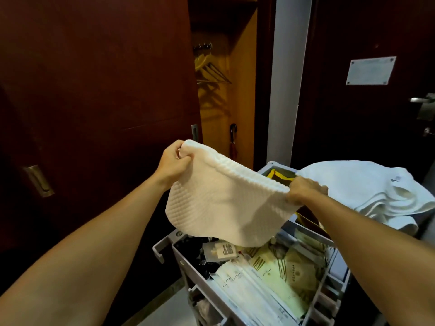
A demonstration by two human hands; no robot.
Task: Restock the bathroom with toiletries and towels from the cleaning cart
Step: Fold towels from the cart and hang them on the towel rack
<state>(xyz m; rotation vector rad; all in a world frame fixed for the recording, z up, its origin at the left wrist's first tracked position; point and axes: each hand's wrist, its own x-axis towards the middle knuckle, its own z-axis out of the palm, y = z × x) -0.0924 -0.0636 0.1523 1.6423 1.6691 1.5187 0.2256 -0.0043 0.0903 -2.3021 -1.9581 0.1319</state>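
Towel [221, 203] stretched above the cart [186, 260], top corners pinched by both hands' fingers [182, 158].

Dim, warm-toned view; a lit closet [226, 74] glows behind dark doors, wide-angle edges bend, detail slightly soft

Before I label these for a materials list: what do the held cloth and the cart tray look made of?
The cloth, gripped by the left hand and right hand, looks like cream waffle-weave cotton: ribbed grid, soft drape. The cart tray seems matte grey moulded plastic, with slotted walls.
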